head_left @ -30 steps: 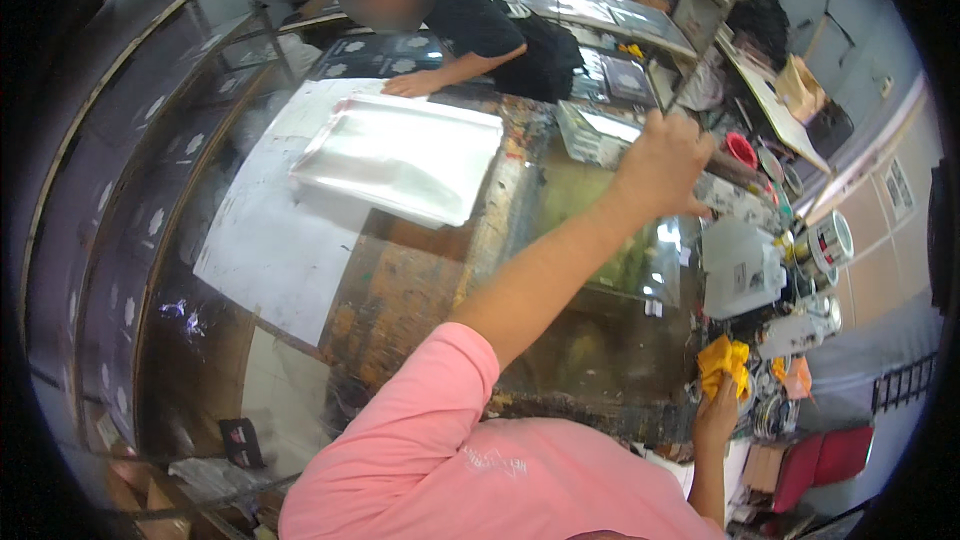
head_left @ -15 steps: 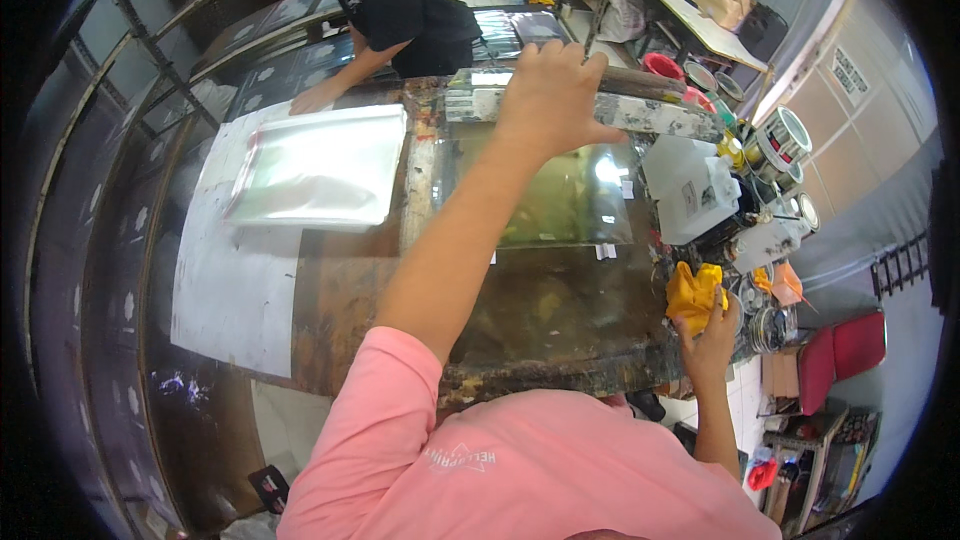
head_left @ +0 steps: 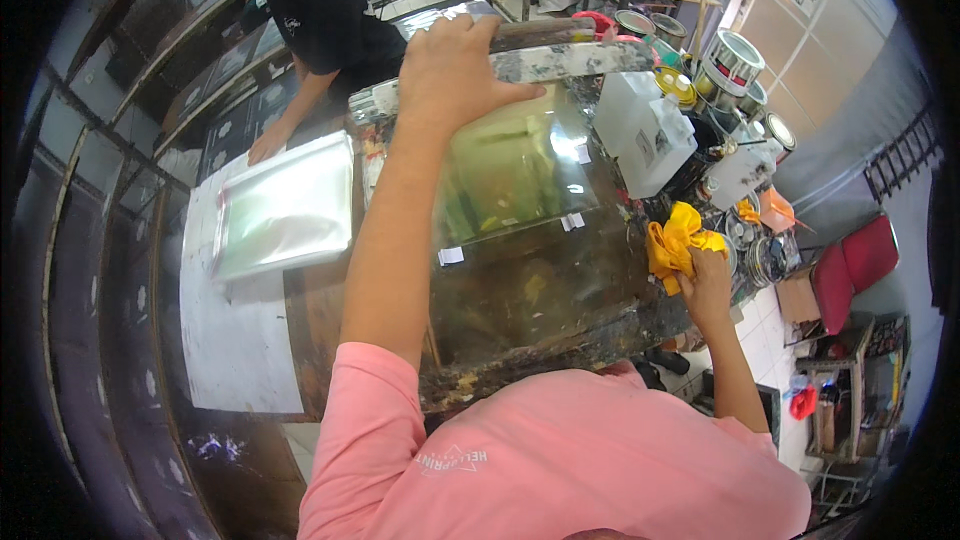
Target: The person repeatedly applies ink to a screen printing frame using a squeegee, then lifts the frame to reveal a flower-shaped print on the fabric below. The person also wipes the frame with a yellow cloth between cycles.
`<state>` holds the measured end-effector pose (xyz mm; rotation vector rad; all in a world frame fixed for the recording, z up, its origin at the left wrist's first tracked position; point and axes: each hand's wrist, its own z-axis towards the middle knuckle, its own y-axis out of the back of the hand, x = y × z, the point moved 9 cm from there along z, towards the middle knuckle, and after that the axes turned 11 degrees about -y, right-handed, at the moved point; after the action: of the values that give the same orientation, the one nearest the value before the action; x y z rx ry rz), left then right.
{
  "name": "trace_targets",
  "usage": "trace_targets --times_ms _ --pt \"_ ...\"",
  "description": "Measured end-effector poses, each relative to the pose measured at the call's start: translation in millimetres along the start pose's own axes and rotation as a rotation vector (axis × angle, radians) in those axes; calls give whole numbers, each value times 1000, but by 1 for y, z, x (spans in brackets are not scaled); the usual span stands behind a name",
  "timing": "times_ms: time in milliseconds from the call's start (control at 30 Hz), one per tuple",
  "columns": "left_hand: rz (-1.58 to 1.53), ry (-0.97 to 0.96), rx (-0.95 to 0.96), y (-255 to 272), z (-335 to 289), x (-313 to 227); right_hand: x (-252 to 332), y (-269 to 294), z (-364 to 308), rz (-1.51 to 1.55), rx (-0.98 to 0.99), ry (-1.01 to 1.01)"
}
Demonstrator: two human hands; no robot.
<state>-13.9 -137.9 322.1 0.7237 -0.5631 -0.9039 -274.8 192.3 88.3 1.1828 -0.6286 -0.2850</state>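
My left hand [head_left: 455,75] is at the far side of the worktable, its fingers hooked over a paint-stained wooden frame [head_left: 575,62] and its thumb stretched out to the right. Below the frame lies a clear, shiny sheet [head_left: 510,165] with a yellow-green tint, with small white tabs [head_left: 452,256] along its edges. By the table's right edge, my right hand [head_left: 708,290] is closed on a crumpled yellow cloth [head_left: 683,240]. To the left, a stack of clear plastic film [head_left: 285,205] rests on white paper [head_left: 235,340].
White jugs [head_left: 645,135] and paint cans [head_left: 735,60] crowd the table's right side. A red chair [head_left: 858,270] stands further right. Across the table, a co-worker in a black shirt [head_left: 325,10] rests a hand [head_left: 270,140] near the film stack. Metal racks [head_left: 75,200] line the left.
The view has turned, shifting the far frame leftward in the picture. My left hand remains at the frame, and my right hand still grips the yellow cloth, whose folds have changed shape.
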Motion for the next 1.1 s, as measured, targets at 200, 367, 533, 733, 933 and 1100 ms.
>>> trace_targets --times_ms 200,367,533,733,933,1100 --pt "-20 -5 34 9 16 8 78 47 -13 194 -112 300" --pt "-22 16 70 6 30 19 103 -2 -8 490 219 219" --pt "-15 24 79 8 33 25 161 -9 -2 283 144 170" --pt "-30 78 138 9 38 23 165 -94 -32 -6 390 472" --pt "-49 105 140 13 35 28 172 -38 -25 -92 443 643" --pt "-73 120 185 13 46 25 165 -75 -52 -3 218 682"
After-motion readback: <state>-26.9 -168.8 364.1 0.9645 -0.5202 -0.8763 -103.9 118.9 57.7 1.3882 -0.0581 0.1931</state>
